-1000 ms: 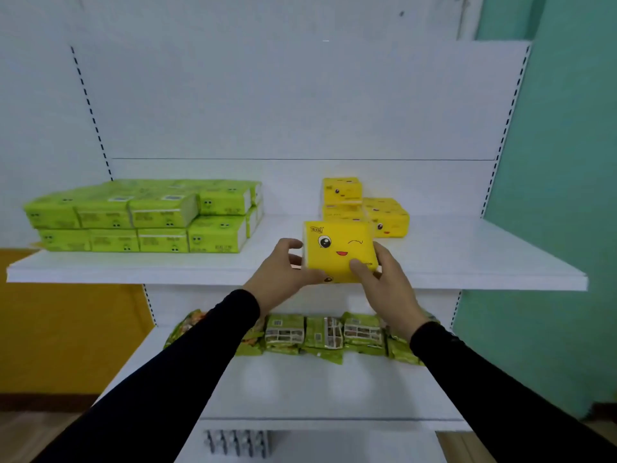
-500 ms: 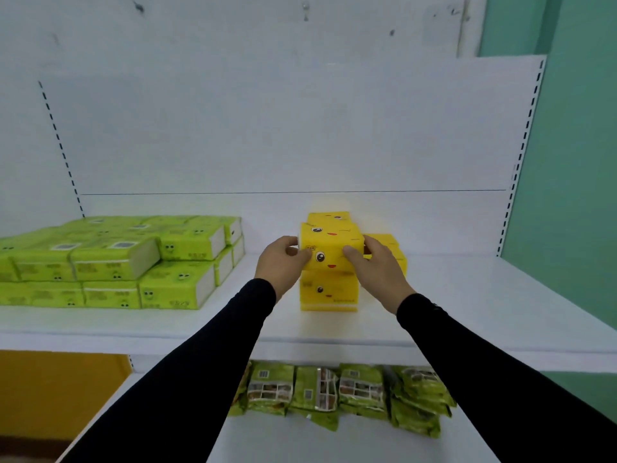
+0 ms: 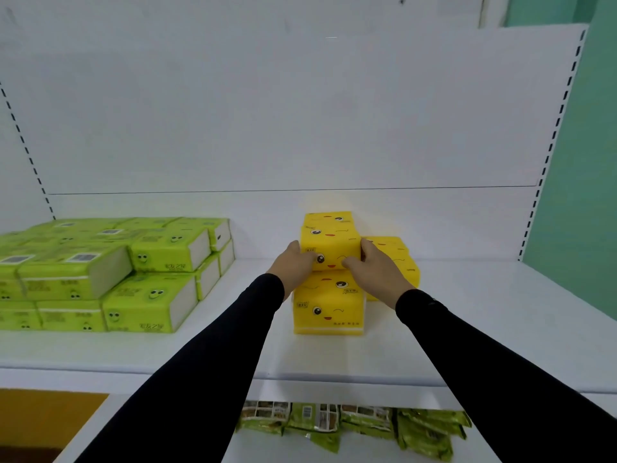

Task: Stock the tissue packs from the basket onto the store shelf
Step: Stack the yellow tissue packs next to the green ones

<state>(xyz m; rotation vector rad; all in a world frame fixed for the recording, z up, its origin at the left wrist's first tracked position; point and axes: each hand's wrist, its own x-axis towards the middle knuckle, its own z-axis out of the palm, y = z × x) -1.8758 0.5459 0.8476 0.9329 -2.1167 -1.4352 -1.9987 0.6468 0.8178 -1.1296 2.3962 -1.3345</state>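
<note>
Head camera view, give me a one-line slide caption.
Both hands set a yellow tissue pack atop another on the shelf.

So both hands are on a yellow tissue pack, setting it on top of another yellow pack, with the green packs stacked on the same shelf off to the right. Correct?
Not quite: the head view shows the green packs stacked to the left, not the right. The rest stands: the left hand and right hand hold a yellow tissue pack on top of another yellow pack on the same shelf.

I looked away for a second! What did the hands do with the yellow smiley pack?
Both hands, left hand and right hand, carried the yellow smiley-face tissue pack from the shelf's front edge up onto the front yellow pack, still gripping it. The green tissue packs stayed put.
</note>
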